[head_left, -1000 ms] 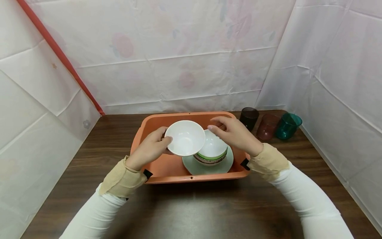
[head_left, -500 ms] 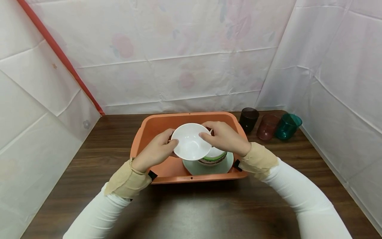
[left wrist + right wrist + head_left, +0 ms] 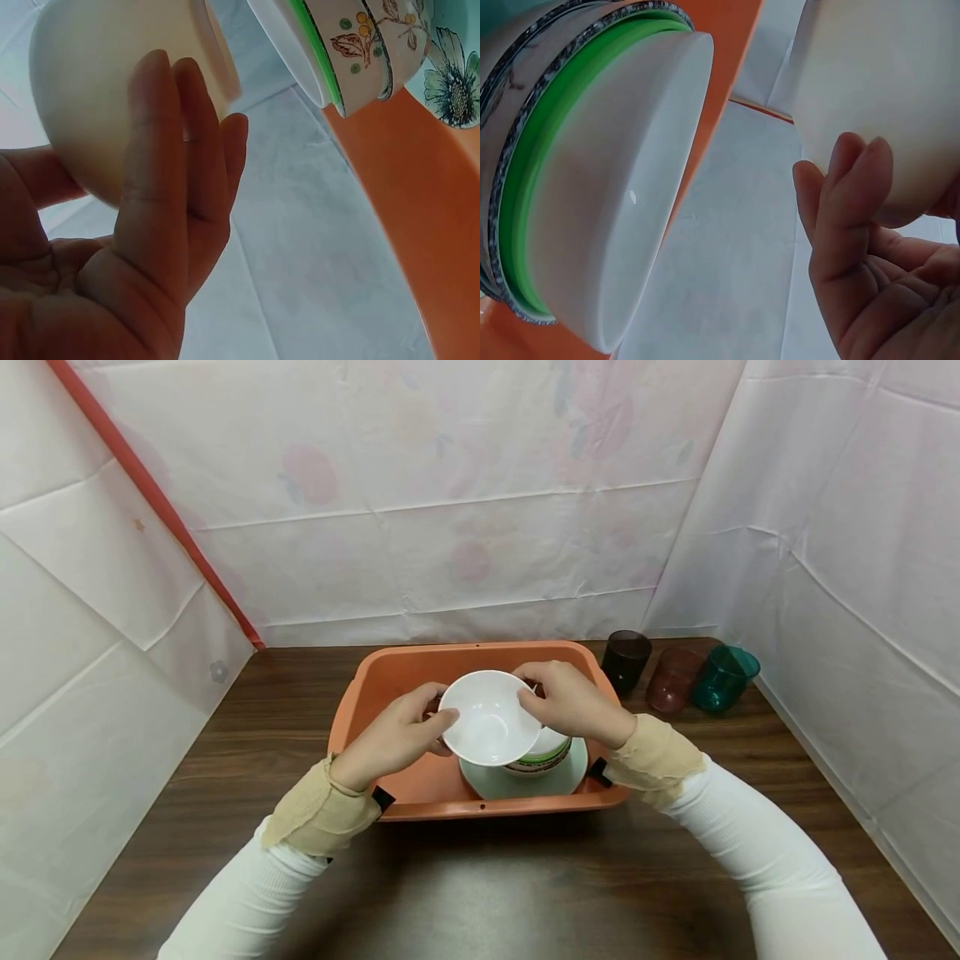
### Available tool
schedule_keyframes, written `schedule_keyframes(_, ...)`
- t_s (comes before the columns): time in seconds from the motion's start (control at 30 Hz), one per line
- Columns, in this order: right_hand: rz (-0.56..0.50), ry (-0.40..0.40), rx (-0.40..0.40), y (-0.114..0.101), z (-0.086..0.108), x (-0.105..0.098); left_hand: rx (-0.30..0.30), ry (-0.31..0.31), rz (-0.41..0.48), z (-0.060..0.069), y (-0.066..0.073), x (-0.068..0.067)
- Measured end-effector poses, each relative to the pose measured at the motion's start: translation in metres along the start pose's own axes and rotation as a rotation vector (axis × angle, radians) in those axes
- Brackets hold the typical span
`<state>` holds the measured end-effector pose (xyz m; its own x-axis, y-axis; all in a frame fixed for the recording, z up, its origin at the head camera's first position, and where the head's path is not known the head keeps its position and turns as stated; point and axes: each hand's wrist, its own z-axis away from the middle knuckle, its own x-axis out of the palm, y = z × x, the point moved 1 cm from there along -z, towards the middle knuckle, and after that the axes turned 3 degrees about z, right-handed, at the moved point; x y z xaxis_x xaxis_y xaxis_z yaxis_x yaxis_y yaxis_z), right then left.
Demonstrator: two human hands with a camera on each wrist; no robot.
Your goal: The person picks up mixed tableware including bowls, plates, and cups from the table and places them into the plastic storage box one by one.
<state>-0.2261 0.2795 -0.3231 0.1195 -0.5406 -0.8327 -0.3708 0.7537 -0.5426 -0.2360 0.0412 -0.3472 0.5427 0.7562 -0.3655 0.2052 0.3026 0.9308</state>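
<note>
Between both hands a white bowl (image 3: 491, 718) is held up over the orange tub, its inside facing my head camera. My left hand (image 3: 397, 735) grips its left side, thumb on the rim and fingers beneath. On the opposite side my right hand (image 3: 573, 702) pinches the rim, with fingers behind the wall. Partly hidden below is a stack of nested bowls (image 3: 622, 180): a white one on top, a green-rimmed one under it, then patterned ones. The stack stands on a pale green plate (image 3: 487, 785), whose flower print shows in the left wrist view.
The orange tub (image 3: 482, 810) sits on a dark wood table (image 3: 480, 893). To its right stand a dark cup (image 3: 626, 662), a red cup (image 3: 672, 680) and a teal cup (image 3: 723, 678). White patterned sheets (image 3: 465, 510) enclose the back and sides.
My right hand has come in from the right and taken hold of the bowl's rim. The bowl, with my left hand on it, has shifted slightly right and toward me, over the stack.
</note>
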Motion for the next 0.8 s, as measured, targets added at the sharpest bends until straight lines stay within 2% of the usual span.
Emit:
schedule_keyframes(0.17,0.010,0.019,0.010,0.005,0.001,-0.003,0.000,0.001,-0.020,0.004,0.000,-0.008)
schedule_keyframes(0.33,0.016,0.023,0.049,0.014,0.002,-0.009,0.008,0.042,-0.034,0.013,-0.003,-0.026)
schedule_keyframes(0.47,0.040,0.026,0.084,0.023,0.004,-0.017,0.015,0.111,-0.090,0.022,-0.006,-0.043)
schedule_keyframes(0.67,0.056,0.028,0.156,0.038,0.005,-0.024,-0.006,0.225,-0.180,0.036,-0.011,-0.063)
schedule_keyframes(0.8,0.061,0.021,0.197,0.050,0.006,-0.026,-0.040,0.283,-0.273,0.041,-0.023,-0.079)
